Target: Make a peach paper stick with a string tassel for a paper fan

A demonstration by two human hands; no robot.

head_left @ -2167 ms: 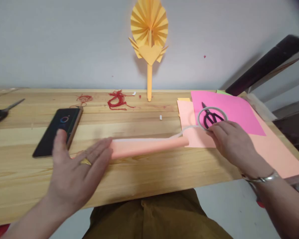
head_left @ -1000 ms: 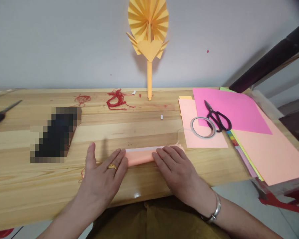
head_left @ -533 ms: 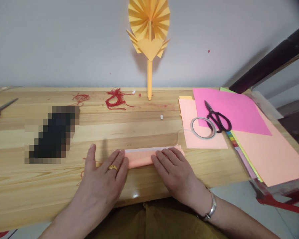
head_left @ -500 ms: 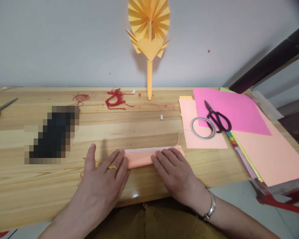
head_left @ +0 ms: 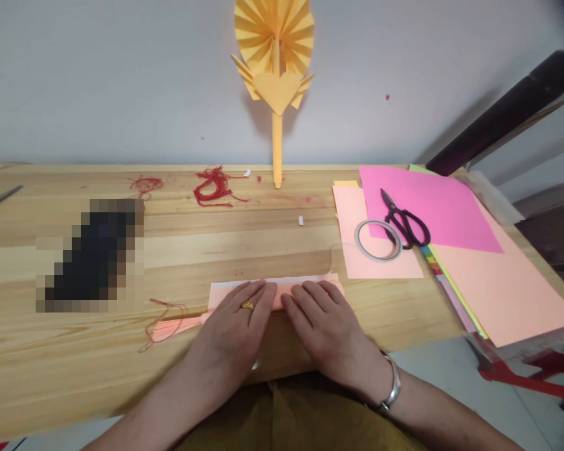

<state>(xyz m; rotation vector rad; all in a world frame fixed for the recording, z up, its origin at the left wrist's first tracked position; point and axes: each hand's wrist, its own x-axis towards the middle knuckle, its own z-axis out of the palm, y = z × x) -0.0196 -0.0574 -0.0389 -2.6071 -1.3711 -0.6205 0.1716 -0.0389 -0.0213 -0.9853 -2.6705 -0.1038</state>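
A peach paper sheet (head_left: pixel 220 292), partly rolled into a narrow tube, lies near the table's front edge. My left hand (head_left: pixel 235 326), with a gold ring, rests over its middle, fingers curled down on the roll. Close beside it, my right hand (head_left: pixel 322 322) presses the right part with bent fingers. Both thumbs are hidden. From the roll's left end sticks a bundle of narrow peach pleats (head_left: pixel 176 327), with a thin red thread (head_left: pixel 146 338) looped around and beside it. A pale strip of tape backing (head_left: pixel 331 257) runs from the roll's top edge toward a tape roll (head_left: pixel 357 241).
Black-handled scissors (head_left: pixel 416 228) lie on pink paper (head_left: pixel 446 213) at right, over more coloured sheets. A yellow paper fan (head_left: pixel 276 94) leans on the wall. Red thread (head_left: pixel 212 188) lies at the back; a blurred dark object (head_left: pixel 91 257) and other scissors (head_left: pixel 2 203) lie left.
My left hand has moved right along the paper, close to my right hand, and its thumb has gone from sight. The pleats at the left end now show. The view has shifted slightly.
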